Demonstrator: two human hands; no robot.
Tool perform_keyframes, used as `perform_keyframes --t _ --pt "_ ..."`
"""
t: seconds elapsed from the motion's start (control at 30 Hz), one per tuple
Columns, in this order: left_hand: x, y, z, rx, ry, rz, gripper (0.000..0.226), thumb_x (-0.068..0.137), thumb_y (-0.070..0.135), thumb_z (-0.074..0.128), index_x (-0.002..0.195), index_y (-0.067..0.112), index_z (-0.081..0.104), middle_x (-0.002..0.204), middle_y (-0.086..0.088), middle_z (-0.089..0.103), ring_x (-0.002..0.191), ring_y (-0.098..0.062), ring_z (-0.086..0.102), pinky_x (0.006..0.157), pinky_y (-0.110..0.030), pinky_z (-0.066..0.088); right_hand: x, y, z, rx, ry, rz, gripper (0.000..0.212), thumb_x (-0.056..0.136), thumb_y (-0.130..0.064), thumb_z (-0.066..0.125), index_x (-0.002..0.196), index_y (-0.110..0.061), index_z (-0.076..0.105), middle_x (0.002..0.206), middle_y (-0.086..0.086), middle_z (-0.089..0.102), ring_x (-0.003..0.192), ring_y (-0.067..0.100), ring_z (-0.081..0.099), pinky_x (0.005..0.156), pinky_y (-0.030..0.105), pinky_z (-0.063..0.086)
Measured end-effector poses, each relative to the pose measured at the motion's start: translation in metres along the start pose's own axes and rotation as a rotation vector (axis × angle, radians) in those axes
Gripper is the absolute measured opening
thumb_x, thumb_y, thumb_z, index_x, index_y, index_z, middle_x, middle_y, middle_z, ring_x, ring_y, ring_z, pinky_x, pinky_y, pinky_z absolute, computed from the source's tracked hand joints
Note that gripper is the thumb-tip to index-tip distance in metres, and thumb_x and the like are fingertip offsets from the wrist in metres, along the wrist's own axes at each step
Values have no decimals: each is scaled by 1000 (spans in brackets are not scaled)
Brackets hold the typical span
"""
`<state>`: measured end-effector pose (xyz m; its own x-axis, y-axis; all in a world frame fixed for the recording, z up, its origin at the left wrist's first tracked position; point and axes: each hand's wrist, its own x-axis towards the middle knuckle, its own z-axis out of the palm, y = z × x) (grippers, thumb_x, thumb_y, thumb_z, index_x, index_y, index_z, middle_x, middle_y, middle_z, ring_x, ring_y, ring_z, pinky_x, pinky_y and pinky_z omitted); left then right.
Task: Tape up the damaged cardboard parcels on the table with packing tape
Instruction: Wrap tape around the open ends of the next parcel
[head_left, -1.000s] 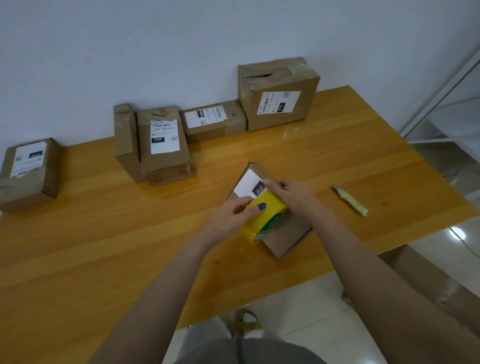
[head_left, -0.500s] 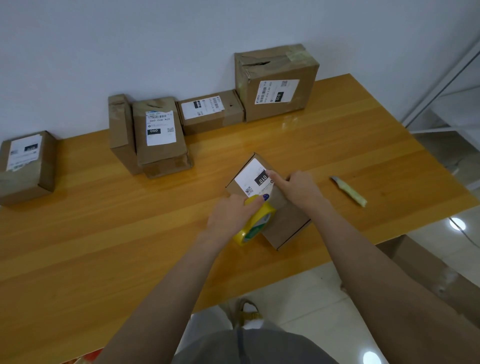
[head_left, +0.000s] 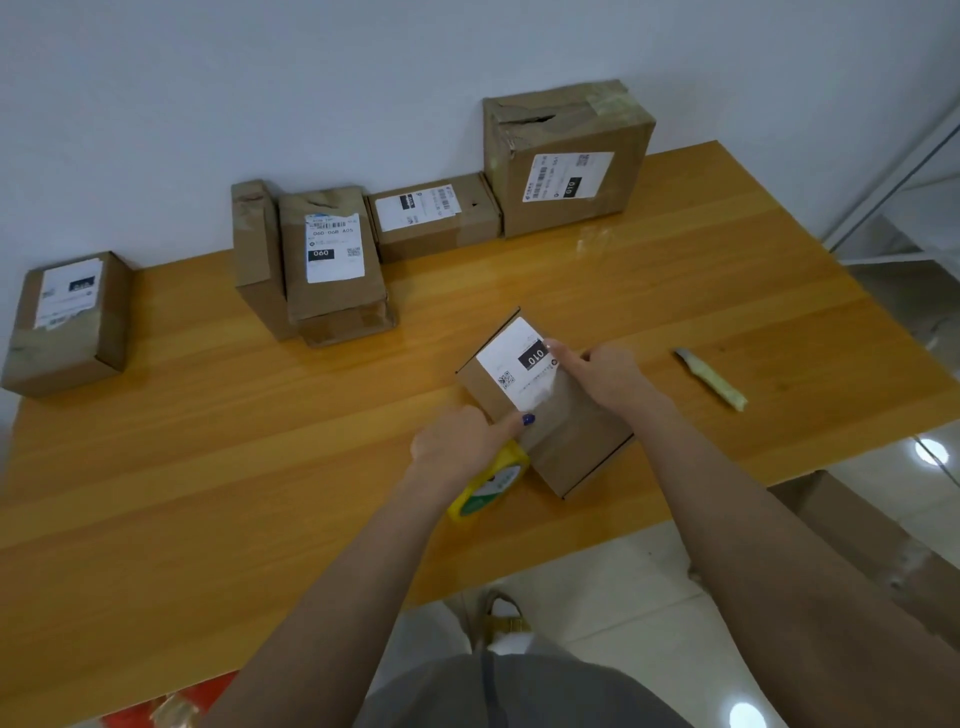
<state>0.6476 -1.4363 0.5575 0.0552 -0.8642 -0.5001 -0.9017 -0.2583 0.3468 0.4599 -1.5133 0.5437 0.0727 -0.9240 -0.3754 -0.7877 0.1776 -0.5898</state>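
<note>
A small cardboard parcel (head_left: 576, 441) with a white "010" label lies near the table's front edge. A strip of clear tape runs across its top from the yellow tape roll (head_left: 491, 483), which sits at the parcel's near left side. My left hand (head_left: 462, 441) grips the roll, thumb pressing on the parcel's edge. My right hand (head_left: 597, 371) presses its fingers flat on the tape by the label.
Along the wall stand a large torn parcel (head_left: 566, 161), a flat one (head_left: 434, 218), two upright ones (head_left: 332, 265) and one at far left (head_left: 67, 322). A yellow utility knife (head_left: 711, 379) lies right of my hands on the wooden table (head_left: 208, 441).
My left hand has pulled the tape roll down off the parcel's top to its near left side, drawing tape across. The right hand stays pressed near the label.
</note>
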Motion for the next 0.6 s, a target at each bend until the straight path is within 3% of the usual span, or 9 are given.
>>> perform_keyframes --t 0.1,0.13,0.2,0.27,0.37,0.5,0.6 --pt "-8 0 -9 -142 -14 54 60 93 65 29 60 17 41 54 2 38 49 -13 38 49 -26 28 1 5 1 47 -80 60 68 88 -74 25 69 -14 52 70 0 47 68 18 49 66 30 38" --pt "-12 0 -13 -194 -15 66 57 96 59 30 57 17 33 54 2 31 48 -14 32 50 -27 24 2 8 1 81 -115 104 75 90 -73 24 88 -9 62 82 3 54 82 22 54 75 33 40" --pt "-16 -8 -16 -266 -7 96 54 99 49 34 56 17 29 55 2 28 49 -14 29 52 -29 23 3 10 1 143 -142 175 83 91 -72 24 117 -3 61 106 11 60 104 29 56 84 37 40" --pt "-18 -17 -16 -300 1 114 52 100 45 35 57 16 33 56 0 32 51 -16 34 55 -30 27 2 6 5 144 -119 147 80 92 -71 22 101 -5 65 102 12 62 100 29 57 84 36 41" --pt "-22 -27 -19 -274 65 170 51 100 43 37 56 16 34 54 -1 32 50 -17 35 54 -31 27 -4 -3 3 59 -52 35 67 97 -63 22 59 -12 45 65 4 50 63 18 47 63 28 35" --pt "-31 -33 -32 -187 145 246 50 100 40 39 53 25 38 49 0 29 43 -14 29 49 -30 23 -7 -15 -2 20 -29 -56 63 97 -62 25 56 -15 29 54 1 35 51 17 33 52 27 27" --pt "-32 -36 -32 -152 208 215 50 99 43 38 66 10 55 48 0 30 43 -14 31 46 -28 24 -5 -27 -6 21 24 -102 62 96 -63 27 56 -16 28 54 0 35 51 17 33 51 29 27"
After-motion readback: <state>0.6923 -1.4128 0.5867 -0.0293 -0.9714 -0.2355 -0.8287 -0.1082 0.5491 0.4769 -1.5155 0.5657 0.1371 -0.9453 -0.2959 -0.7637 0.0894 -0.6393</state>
